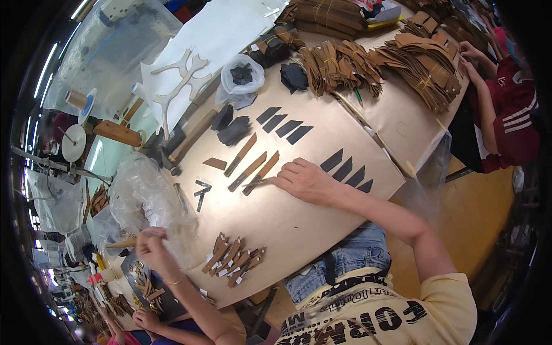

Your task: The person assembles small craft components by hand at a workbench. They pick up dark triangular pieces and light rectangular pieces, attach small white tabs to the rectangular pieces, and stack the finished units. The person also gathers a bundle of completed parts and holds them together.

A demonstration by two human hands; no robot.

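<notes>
Right hand (302,179) pinching slim grey item (260,183) at the rightmost brown strip (265,170)

Biggest first: tan counter (290,250) fills the middle. Far side carries brown bundles (339,66); crumpled clear plastic bag (144,187) on the left. Small brown stacks (233,261) with white tags at the near edge. Black slanted pieces sit in two sets: far group (282,127), right group (343,169).

Work spot is mid-counter: three brown strips, the left strip (240,155), the middle strip (247,172) and the rightmost one, side by side, dark at the near ends. Short black strips (201,192) lie loose to their left.

Right hand: thumb and fingers together, clamped on the grey item, its tip by the rightmost strip's near end. Left hand (152,244): raised near the plastic bag, fingers curled, blurred; can't tell if it grips anything.

Doing this well, my judgement: light pinch, low wrist, tip nearly flat so it doesn't scuff the brown surface. Steady the strip with a left fingertip; thin pieces probably skid. Keep the dark end square to the strip's edges, sleeve and forearm off the right-hand black set.
</notes>
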